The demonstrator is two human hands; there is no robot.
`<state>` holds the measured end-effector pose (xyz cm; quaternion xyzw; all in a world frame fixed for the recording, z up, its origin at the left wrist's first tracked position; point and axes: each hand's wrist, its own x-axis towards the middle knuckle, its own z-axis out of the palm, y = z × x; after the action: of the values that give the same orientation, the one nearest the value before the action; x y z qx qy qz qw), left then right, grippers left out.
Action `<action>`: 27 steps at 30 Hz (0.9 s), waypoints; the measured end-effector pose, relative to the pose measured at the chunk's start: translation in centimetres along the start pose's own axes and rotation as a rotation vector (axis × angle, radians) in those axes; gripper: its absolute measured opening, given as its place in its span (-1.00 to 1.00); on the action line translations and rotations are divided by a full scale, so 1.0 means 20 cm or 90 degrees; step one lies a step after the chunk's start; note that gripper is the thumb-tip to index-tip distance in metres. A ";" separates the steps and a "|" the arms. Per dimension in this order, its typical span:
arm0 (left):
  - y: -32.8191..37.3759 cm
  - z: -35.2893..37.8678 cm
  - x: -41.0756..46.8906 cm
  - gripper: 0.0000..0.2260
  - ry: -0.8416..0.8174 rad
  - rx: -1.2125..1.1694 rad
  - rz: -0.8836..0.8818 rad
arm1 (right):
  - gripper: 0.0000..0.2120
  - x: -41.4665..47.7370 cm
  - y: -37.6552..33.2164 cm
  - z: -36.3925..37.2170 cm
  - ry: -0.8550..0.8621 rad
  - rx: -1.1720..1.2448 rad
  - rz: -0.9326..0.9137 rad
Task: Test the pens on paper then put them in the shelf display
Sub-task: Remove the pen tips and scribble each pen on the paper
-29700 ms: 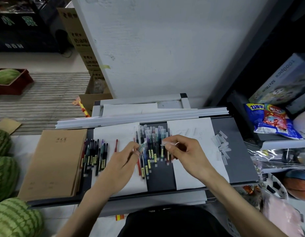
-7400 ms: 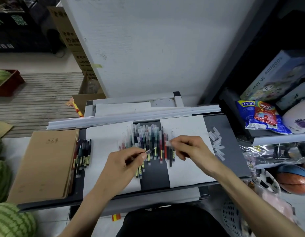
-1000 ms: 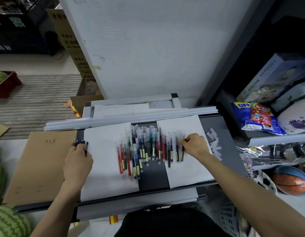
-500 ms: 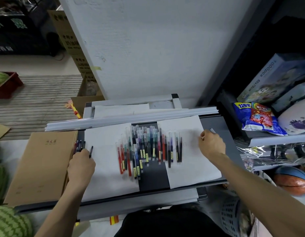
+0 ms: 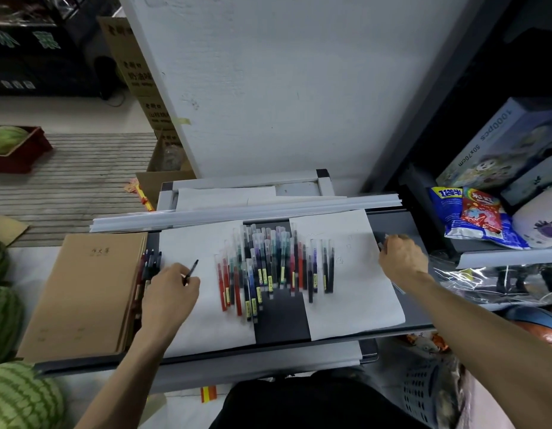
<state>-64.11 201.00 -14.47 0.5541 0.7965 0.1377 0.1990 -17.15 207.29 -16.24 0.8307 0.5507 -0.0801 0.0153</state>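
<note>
A row of capped pens (image 5: 274,264) in red, blue, green, purple and black lies across two white paper sheets, one on the left (image 5: 188,239) and one on the right (image 5: 355,305), on the dark grey shelf tray (image 5: 281,320). Faint test marks show on the right sheet. My left hand (image 5: 168,295) rests on the left sheet and holds a black pen (image 5: 191,270), tip pointing up and right. Beside it a small pile of pens (image 5: 149,261) lies against the notebooks. My right hand (image 5: 401,258) is curled at the tray's right end, over small white pieces; its fingertips are hidden.
A stack of brown notebooks (image 5: 83,289) lies left of the tray. White plastic rails (image 5: 237,212) run along the back. Snack bags (image 5: 472,215) and a puzzle box (image 5: 500,144) fill the right shelf. Watermelons (image 5: 18,397) sit at the left.
My left hand has lifted a black pen out of the left pile and moved onto the left sheet. My right hand has left the pen row and gone to the tray's right end.
</note>
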 end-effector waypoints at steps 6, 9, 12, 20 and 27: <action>0.18 0.00 -0.12 -0.88 -0.055 -0.122 0.098 | -0.83 -0.06 -0.11 -0.09 0.037 0.203 0.049; 0.31 -0.03 -0.20 -0.85 -0.110 -0.222 0.128 | -0.79 -0.17 -0.23 -0.17 0.003 0.495 0.028; 0.43 -0.06 -0.28 -0.86 -0.153 -0.285 0.153 | -0.72 -0.34 -0.34 -0.28 -0.103 0.733 -0.022; 0.66 -0.15 -0.42 -0.91 -0.207 -0.409 0.224 | -0.75 -0.66 -0.52 -0.45 -0.259 1.055 -0.042; 0.70 -0.19 -0.43 -0.90 -0.194 -0.409 0.264 | -0.69 -0.75 -0.54 -0.52 -0.238 1.113 -0.054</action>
<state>-51.74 197.77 -3.52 0.6267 0.5456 0.3333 0.4455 -31.51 199.02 -3.04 0.4980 0.3117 -0.6055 -0.5368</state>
